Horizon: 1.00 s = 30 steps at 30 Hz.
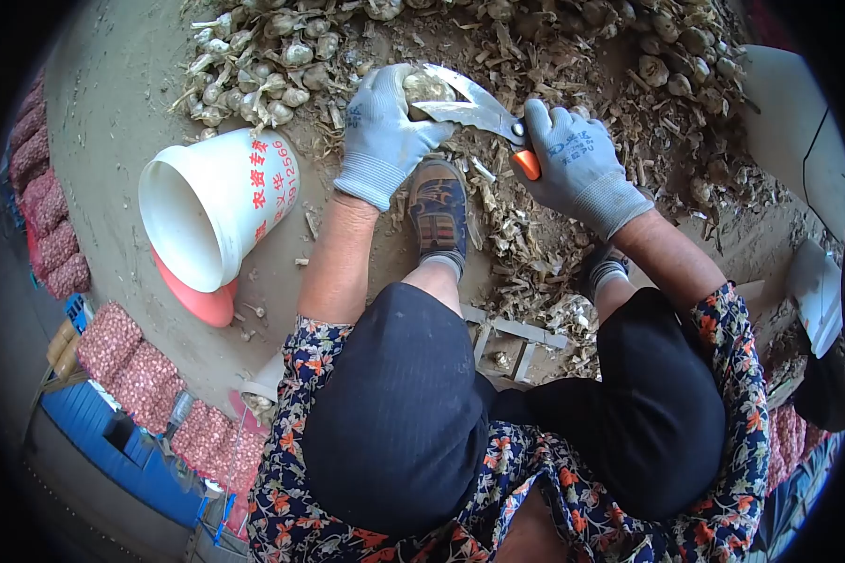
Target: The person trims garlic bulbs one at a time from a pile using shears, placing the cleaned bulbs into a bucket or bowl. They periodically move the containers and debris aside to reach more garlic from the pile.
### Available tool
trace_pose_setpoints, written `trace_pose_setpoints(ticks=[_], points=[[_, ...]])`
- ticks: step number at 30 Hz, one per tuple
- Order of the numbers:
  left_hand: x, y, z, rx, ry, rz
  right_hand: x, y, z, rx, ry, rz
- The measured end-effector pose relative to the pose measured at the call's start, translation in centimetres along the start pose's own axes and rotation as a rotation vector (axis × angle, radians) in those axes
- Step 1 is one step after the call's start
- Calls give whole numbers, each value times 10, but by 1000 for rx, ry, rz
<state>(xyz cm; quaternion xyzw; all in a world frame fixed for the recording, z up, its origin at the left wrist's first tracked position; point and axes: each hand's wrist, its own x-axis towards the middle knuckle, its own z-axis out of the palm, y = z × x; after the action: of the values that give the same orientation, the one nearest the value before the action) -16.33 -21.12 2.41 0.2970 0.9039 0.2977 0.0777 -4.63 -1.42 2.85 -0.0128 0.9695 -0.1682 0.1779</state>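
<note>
My left hand (pixel 377 131), in a grey work glove, is closed around a garlic bulb (pixel 428 90). Grey-gloved too, my right hand (pixel 577 161) grips a pair of garlic shears (pixel 483 111) by the orange handle. The curved metal blades are spread apart and reach left to the bulb, one above it and one just below. Under both hands, dry stem cuttings (pixel 526 202) litter the ground. A heap of garlic bulbs (pixel 272 80) lies beyond my left hand.
A white bucket (pixel 239 178) with red lettering lies tipped at the left, over a red plastic piece (pixel 197 293). More garlic (pixel 676 61) is piled at the far right. Filled sacks (pixel 136 366) line the left side. My shoe (pixel 437 206) is below my hands.
</note>
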Motion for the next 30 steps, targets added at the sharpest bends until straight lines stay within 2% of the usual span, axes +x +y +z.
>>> trace_pose_setpoints(ticks=[5, 10, 13, 15, 16, 18, 21, 22, 24, 25, 27, 28, 29, 30], points=[[0, 11, 4, 17, 29, 47, -4, -5, 1, 54, -24, 36], [-2, 15, 3, -86, 24, 1, -5, 5, 4, 118, -58, 16], [-5, 20, 2, -129, 43, 57, -7, 24, 12, 205, -135, 107], [-5, 18, 3, -127, 22, 71, -11, 34, 12, 301, -139, 254], [-6, 14, 7, -173, 24, 24, -14, 32, 12, 303, -142, 254], [-4, 14, 10, -221, 31, -16, -21, 26, 6, 312, 82, 93], [-5, 17, 9, -169, 19, 44, -17, 9, 1, 88, 115, 12], [-5, 18, 8, -128, 30, 40, -15, 7, 1, 91, 115, 14], [-6, 14, 9, -78, 34, 35, -8, 9, 1, 112, -74, 67], [-8, 11, 11, -78, 36, 33, -9, 8, 1, 110, -75, 64], [-9, 6, 17, -247, -32, -108, -11, 8, 0, 215, -156, 85], [-8, 0, 24, -464, -60, -195, -13, 7, -1, 228, -166, 97], [-11, -5, 29, -465, -59, -198, -13, 7, 1, 227, -168, 95], [-10, 0, 28, -513, -59, -238, -14, 9, 6, 326, -176, 186]])
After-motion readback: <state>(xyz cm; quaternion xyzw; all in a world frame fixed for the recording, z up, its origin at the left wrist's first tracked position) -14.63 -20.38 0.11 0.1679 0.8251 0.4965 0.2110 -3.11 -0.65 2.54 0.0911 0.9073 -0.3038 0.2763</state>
